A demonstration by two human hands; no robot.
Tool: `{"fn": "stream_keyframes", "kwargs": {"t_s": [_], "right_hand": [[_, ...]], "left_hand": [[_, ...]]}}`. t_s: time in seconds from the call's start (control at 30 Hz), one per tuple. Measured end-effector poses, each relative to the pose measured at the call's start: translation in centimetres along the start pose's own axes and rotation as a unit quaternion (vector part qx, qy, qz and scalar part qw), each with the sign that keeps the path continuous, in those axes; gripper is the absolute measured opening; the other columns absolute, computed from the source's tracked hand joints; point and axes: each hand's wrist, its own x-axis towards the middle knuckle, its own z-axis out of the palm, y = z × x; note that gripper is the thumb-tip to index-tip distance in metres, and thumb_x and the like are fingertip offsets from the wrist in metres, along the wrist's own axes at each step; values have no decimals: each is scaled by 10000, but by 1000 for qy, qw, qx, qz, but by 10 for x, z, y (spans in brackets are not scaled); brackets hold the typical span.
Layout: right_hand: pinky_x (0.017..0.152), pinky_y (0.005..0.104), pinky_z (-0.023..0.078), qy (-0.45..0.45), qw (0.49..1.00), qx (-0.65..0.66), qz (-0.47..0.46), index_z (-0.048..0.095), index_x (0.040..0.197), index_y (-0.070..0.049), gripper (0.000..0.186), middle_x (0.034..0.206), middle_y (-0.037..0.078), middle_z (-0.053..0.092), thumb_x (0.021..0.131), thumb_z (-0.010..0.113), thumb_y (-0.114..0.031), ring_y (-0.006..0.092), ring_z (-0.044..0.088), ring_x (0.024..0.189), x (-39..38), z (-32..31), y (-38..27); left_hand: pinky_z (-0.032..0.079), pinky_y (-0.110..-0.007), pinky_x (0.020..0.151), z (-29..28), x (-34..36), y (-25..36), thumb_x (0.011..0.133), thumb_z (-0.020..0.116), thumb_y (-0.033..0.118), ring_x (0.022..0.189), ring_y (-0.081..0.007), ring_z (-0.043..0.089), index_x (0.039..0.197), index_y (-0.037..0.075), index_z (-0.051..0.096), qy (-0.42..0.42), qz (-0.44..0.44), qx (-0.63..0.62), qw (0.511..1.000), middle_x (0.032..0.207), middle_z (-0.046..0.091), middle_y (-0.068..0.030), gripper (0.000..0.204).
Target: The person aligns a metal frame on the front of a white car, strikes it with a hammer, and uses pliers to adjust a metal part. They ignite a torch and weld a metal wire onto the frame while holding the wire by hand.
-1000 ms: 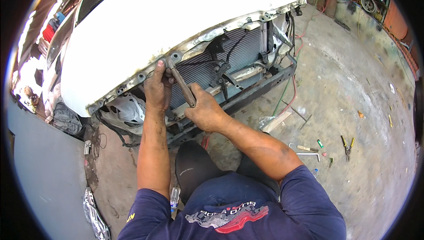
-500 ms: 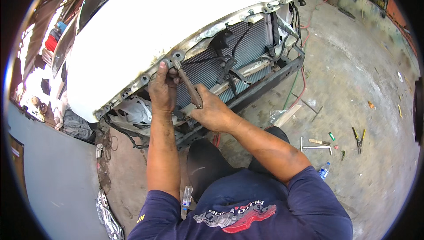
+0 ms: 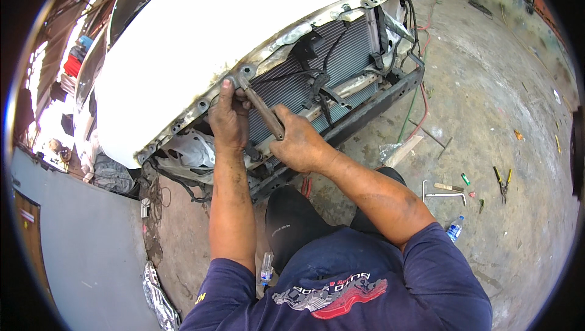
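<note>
Diagonally held tool [image 3: 263, 110], right hand [image 3: 300, 142], white hood [image 3: 231, 23]

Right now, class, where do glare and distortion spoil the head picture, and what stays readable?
Head view: glare bleaches the white hood nearly blank; the wall curves at upper right; black borders the picture; the left hand, right hand and brown-handled tool look reasonably sharp.

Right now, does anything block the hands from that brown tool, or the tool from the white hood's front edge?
Nothing visible: the right hand grips the brown tool near its lower end; its upper end is at the hood's front edge, beside the left hand.
</note>
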Motion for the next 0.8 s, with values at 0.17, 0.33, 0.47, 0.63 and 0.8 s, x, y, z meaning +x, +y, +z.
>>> {"fn": "stream_keyframes", "kwargs": {"t_s": [0.17,0.33,0.47,0.63,0.8], "right_hand": [[809,448,544,3,1000,8,-5,514,1235,24,443,943,226,661,818,630,-69,326,685,895,-2,-2,-2],[797,434,540,11,1000,27,-9,529,1241,18,450,927,212,664,815,640,-74,313,686,888,-2,-1,-2],[815,413,542,29,999,17,-28,538,1271,13,489,954,195,672,810,658,-93,300,681,895,2,4,7],[929,393,523,27,999,14,-18,537,1318,3,549,1098,178,666,801,676,-118,282,647,1003,4,-2,16],[979,382,495,10,999,-35,-20,538,1345,-7,588,1176,137,639,782,668,-117,267,612,1099,4,-30,18]], "left_hand": [[530,-333,764,17,-5,0,1050,651,349,839,-184,646,1068,42,676,32,39,33,998,910,685,-62,309],[599,-401,766,36,-14,3,1063,599,361,845,-240,689,1095,9,649,36,35,58,997,933,684,-114,357],[617,-419,829,51,-19,9,1050,625,350,906,-247,702,1166,-5,646,42,23,6,999,1055,689,-117,374],[618,-418,856,34,-15,4,1037,649,333,1012,-249,710,1237,0,649,16,51,-18,998,1146,707,-106,389],[602,-353,725,50,-20,7,1015,714,377,838,-190,712,991,-20,726,92,49,38,994,941,736,-104,398]]}}
